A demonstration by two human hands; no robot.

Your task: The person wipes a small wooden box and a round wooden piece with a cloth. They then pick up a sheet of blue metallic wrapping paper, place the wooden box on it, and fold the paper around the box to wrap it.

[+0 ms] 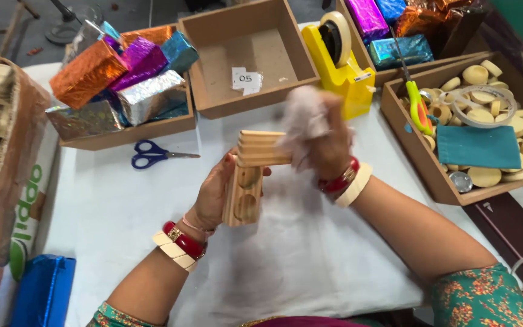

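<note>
A wooden block [244, 189] with round hollows is being held upright over the white table [110, 212] by the left hand [216, 192], fingers wrapped around its left side. A second ridged wooden piece [263, 148] is being kept across the block's top. A pale cloth [301, 121] is being gripped in the right hand [322, 145], fingers closed around it and pressed against the ridged piece's right end; the hand is blurred, so the exact finger contact cannot be told. Red and cream bangles are being worn on both wrists.

Blue scissors [152, 154] are lying on the table to the left of the hands, well apart. Behind them a wooden tray [146, 128] is being filled by foil-wrapped boxes [116, 79] in orange, purple, silver and teal. An open wooden box [246, 54] with a paper slip is sitting beside it. A yellow tape dispenser [340, 63] is standing just behind the right hand. On the right, a tray [431, 175] is holding round wooden pieces [485, 177], a teal cloth [479, 147], a tape ring [479, 104] and green-handled scissors [419, 106]. A blue wrapped item [43, 290] is lying at the lower left.
</note>
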